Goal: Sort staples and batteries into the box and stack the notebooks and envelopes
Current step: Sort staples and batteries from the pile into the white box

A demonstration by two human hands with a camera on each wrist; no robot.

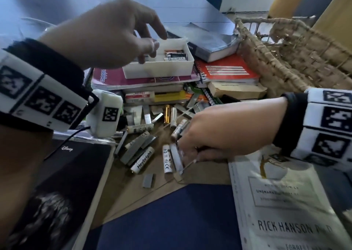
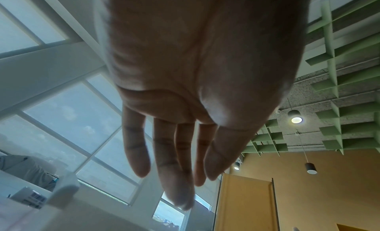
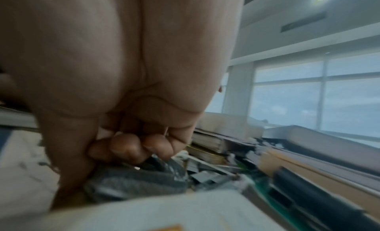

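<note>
Your left hand [image 1: 118,34] covers the left part of the white box [image 1: 158,69], so you cannot tell what lies in that side. Beside the box, the wicker basket [image 1: 285,59] runs off the right edge. Nearer you than the box, your right hand [image 1: 219,135] hides whatever its curled fingers [image 3: 125,148] pinch; the right wrist view is too smeared to name it. The book [image 1: 285,202] below that hand is cut off by the bottom edge.
</note>
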